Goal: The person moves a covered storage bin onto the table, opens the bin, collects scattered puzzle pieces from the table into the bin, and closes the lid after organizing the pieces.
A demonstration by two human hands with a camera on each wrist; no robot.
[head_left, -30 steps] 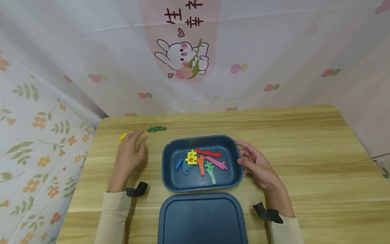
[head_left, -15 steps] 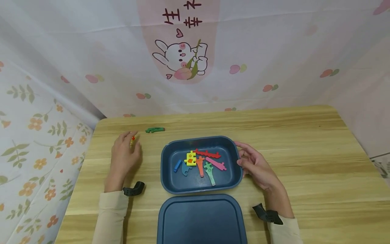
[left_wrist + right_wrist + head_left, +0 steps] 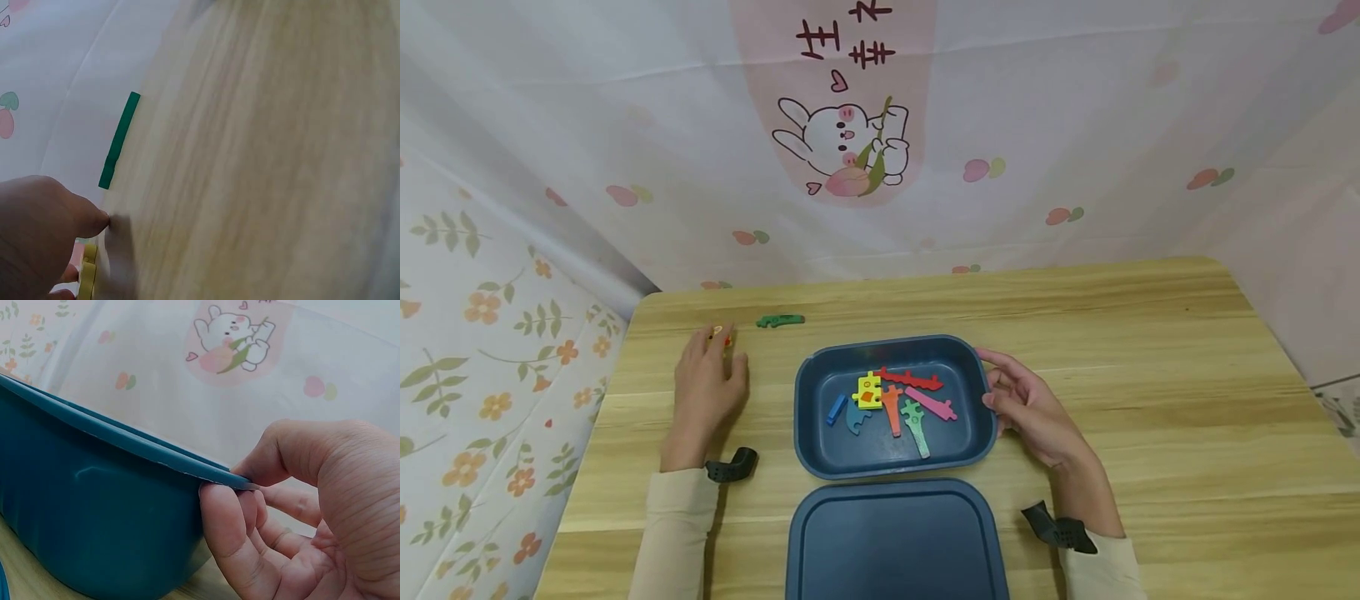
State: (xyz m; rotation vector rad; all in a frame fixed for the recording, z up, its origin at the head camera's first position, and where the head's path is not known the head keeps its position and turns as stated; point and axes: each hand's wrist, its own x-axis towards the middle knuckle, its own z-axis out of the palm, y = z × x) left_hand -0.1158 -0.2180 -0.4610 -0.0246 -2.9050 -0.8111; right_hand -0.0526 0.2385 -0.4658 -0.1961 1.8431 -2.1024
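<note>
In the left wrist view we find the left hand [image 3: 37, 237] at the lower left, over the edge of the table [image 3: 269, 156]. The loose yellow piece [image 3: 87, 282] is just below its thumb, with 2 other fingertips showing beside it; we cannot tell whether the hand pinches this piece or merely touches it. Ahead of the thumb, apart from it, we see the dark green piece [image 3: 120, 140].

In the right wrist view the right hand [image 3: 350, 506] grips the rim of the blue box [image 3: 112, 506], the edge held between its digits. We see the white cloth [image 3: 144, 406] behind, with a rabbit printed on it.

In the head view we have the box near the middle, the right hand at its right end. It holds 7 pieces: the blue bar [image 3: 837, 409], the grey-blue piece [image 3: 853, 417], the yellow square piece [image 3: 869, 383], the orange piece [image 3: 892, 408], the light green piece [image 3: 917, 428], the red piece [image 3: 916, 381] and the pink piece [image 3: 931, 402]. The lid [image 3: 895, 542] lies flat on the near side. At the far left, we see the loose yellow piece partly hidden by the left hand's fingers, with the dark green piece to its right.
</note>
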